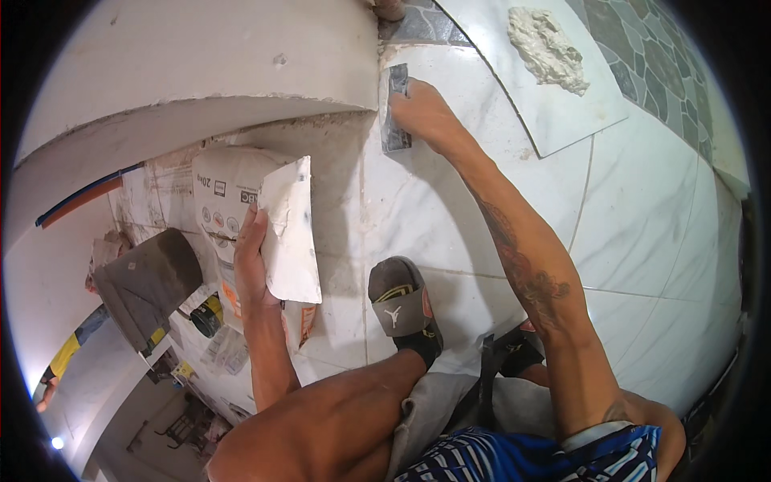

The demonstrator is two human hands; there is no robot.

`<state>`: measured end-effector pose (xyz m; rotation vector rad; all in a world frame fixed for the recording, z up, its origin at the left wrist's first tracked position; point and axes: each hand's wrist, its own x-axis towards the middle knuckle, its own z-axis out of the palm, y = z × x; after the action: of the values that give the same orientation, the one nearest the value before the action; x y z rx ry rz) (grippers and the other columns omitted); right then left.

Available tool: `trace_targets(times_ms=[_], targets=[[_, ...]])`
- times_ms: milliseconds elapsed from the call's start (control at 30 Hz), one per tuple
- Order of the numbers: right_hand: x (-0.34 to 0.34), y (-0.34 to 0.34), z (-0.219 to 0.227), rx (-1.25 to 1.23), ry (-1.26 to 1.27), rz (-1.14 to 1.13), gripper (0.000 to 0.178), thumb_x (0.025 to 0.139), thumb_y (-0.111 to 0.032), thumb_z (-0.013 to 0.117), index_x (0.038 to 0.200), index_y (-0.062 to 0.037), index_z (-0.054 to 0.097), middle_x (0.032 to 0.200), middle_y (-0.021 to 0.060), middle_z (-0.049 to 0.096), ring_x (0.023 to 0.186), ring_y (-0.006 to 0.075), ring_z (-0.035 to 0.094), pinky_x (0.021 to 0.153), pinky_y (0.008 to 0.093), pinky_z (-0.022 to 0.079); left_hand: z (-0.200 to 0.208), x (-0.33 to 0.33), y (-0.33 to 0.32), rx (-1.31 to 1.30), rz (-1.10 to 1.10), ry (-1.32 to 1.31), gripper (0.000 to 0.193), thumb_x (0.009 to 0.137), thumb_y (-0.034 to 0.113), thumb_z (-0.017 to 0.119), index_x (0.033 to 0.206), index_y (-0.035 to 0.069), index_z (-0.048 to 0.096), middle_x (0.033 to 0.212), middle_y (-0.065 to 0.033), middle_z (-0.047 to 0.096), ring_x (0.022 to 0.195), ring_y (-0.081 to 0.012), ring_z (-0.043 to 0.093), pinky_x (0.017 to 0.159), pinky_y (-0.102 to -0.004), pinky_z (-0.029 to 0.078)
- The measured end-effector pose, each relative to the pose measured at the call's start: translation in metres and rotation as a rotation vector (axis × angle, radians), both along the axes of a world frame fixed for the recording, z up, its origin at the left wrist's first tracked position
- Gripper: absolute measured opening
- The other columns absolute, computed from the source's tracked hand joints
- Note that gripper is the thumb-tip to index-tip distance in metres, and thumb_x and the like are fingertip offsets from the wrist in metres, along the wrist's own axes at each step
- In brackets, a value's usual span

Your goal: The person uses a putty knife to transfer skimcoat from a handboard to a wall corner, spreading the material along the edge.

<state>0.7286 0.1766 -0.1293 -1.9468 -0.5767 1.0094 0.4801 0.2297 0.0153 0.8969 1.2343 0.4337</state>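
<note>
My left hand [252, 261] grips a white flat board [292, 241] by its left edge; a smear of white paste lies on the board. My right hand [424, 116] is stretched far forward, closed on a dark grey flat scraper [397, 138]. That scraper is against the white marbled floor tile, close to the corner of the pale wall [321, 72]. Its edge and my fingertips are partly hidden. Beyond my right forearm, a mound of wet off-white paste [548, 52] sits on a loose white tile panel [554, 120].
A white printed sack [213, 181] stands behind my left hand. Further left are a grey bucket-like container [152, 281] and blue and orange strips [88, 197]. Grey stone-pattern flooring [658, 64] lies far right. Another person's hand [46, 395] shows at the left rim. My sandalled foot [401, 301] is between my arms.
</note>
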Motion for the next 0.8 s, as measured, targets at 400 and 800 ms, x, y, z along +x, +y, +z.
trace_targets(times_ms=[400,800], targets=[[-0.006,0.004,0.099,0.201,-0.285,0.155,0.028,0.077,-0.014,0.05,0.086,0.0075,0.065,0.079,0.0269,0.065,0.085,0.0378,0.064,0.075,0.0413,0.053,-0.002,-0.004,0.004,-0.029,-0.074,-0.016,0.047,0.097,0.021,0.048,0.138,-0.001,0.041,0.115,-0.0097,0.061,0.093,-0.0138,0.063,0.08,-0.0269,0.052],[0.047,0.001,0.004,0.135,0.044,-0.034,0.037,0.083,-0.022,0.058,0.092,0.0134,0.059,0.081,0.0126,0.061,0.077,0.0168,0.056,0.067,0.0322,0.044,-0.001,-0.006,0.001,0.038,0.012,0.063,0.044,0.097,0.021,0.047,0.135,-0.001,0.044,0.108,-0.0073,0.062,0.088,-0.0129,0.062,0.073,-0.0241,0.051]])
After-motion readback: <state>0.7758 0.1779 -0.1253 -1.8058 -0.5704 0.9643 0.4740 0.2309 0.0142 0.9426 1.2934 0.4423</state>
